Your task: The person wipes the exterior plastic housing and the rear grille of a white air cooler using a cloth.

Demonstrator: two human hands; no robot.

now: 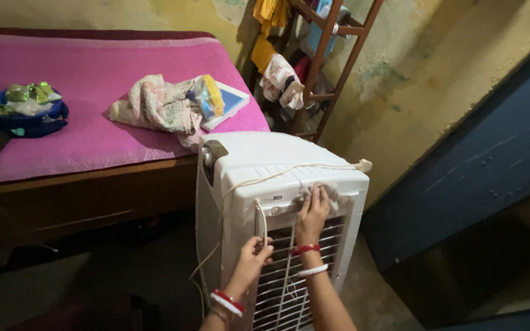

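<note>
Here, air cooler (265, 202): on the floor beside the bed (93, 132), bulky, rigid plastic | cloth (326, 193): soft, probably damp; your right hand (312, 214) presses it flat | left hand (251, 260): fingers hooked on the grille (283, 270); thin slats, grip lightly.

Bare forearms — red and white bangles (307, 259) on both wrists.

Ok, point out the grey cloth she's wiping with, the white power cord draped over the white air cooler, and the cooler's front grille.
Grey wiping cloth (331, 192), head view, bunched part beside the right hand's fingertips.
White power cord (289, 171), head view, stretch lying across the cooler's top.
White front grille (280, 288), head view, slats between the two forearms.
</note>
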